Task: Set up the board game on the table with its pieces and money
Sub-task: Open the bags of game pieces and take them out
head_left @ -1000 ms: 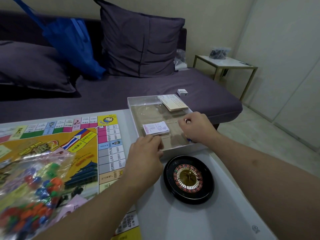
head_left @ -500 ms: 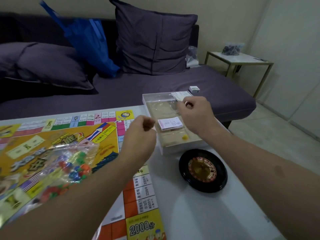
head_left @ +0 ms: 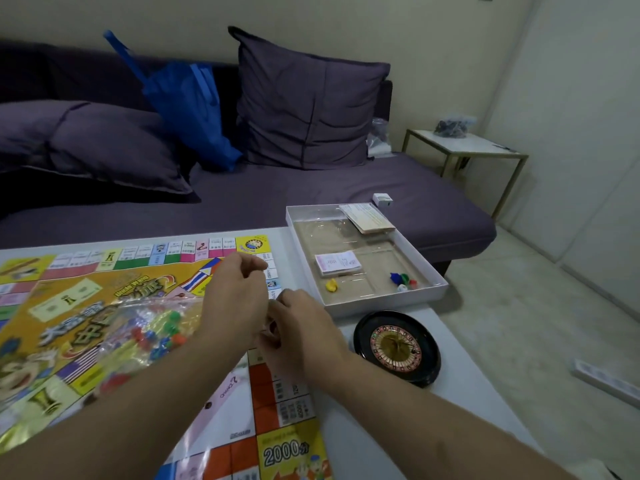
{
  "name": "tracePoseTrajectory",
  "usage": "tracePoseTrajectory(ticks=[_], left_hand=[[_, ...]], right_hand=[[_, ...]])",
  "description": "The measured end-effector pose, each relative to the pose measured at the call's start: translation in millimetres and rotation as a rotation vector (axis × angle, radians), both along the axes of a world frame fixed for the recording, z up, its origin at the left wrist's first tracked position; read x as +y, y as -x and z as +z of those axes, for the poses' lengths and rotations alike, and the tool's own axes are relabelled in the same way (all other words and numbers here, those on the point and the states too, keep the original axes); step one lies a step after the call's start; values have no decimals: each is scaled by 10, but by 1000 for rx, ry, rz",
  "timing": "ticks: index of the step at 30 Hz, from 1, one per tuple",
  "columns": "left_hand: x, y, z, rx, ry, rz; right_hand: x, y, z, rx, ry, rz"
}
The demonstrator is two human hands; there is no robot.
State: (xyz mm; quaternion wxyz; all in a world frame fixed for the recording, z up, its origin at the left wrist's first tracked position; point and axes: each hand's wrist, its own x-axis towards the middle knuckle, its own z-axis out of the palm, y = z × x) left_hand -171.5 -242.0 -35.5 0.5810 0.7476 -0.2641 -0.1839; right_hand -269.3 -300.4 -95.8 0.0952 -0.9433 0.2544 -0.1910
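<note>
Head view looks down across a white table (head_left: 398, 438) that fills the lower half of the frame, with a dark purple sofa (head_left: 311, 199) behind it and pale walls above. A board (head_left: 114, 296), mostly yellow with coloured squares along its edges, lies flat over the table's left and centre. On it at lower left sits a clear bag (head_left: 145, 337) of small coloured pieces. Right of the board's top corner, an open white box (head_left: 434, 287) rests on the table edge; inside lie a money stack (head_left: 337, 264), a yellow piece (head_left: 331, 285), a cluster of blue, green and red pieces (head_left: 403, 280), and a booklet (head_left: 367, 218) tilted against the far wall. A black roulette wheel (head_left: 396, 348) stands on the table just below the box.

Both hands meet over the board near frame centre. The left hand (head_left: 232, 299) has its fingers curled with the fingertips drawn together; whether it holds anything cannot be told. The right hand (head_left: 301, 334) sits just beside it, fingers curled inward, and its grip cannot be made out either.

On the sofa, two purple cushions (head_left: 304, 109) and a blue bag (head_left: 194, 109) lean at upper centre, and a small white carton (head_left: 382, 199) lies near the box. A side table (head_left: 485, 148) with a gold frame stands at upper right on a pale tiled floor (head_left: 540, 306).
</note>
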Motion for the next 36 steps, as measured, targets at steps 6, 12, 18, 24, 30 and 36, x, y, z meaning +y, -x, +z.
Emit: tracePoseTrajectory(ticks=[6, 12, 18, 24, 30, 36], left_hand=[[-137, 122, 24, -64, 33, -39], [-453, 312, -103, -396, -57, -320], [-951, 402, -281, -939, -492, -587], [-1007, 438, -303, -1142, -660, -591], [-1053, 456, -243, -1108, -660, -562], [-1209, 334, -96, -878, -702, -637]], right_hand=[[-194, 236, 274, -286, -359, 3], [-1222, 826, 516, -256, -168, -324], [-1782, 1205, 301, 317, -19, -364], [-1762, 1176, 234, 291, 17, -372], [-1871, 1135, 275, 185, -180, -347], [-1926, 1098, 415, -149, -366, -519]])
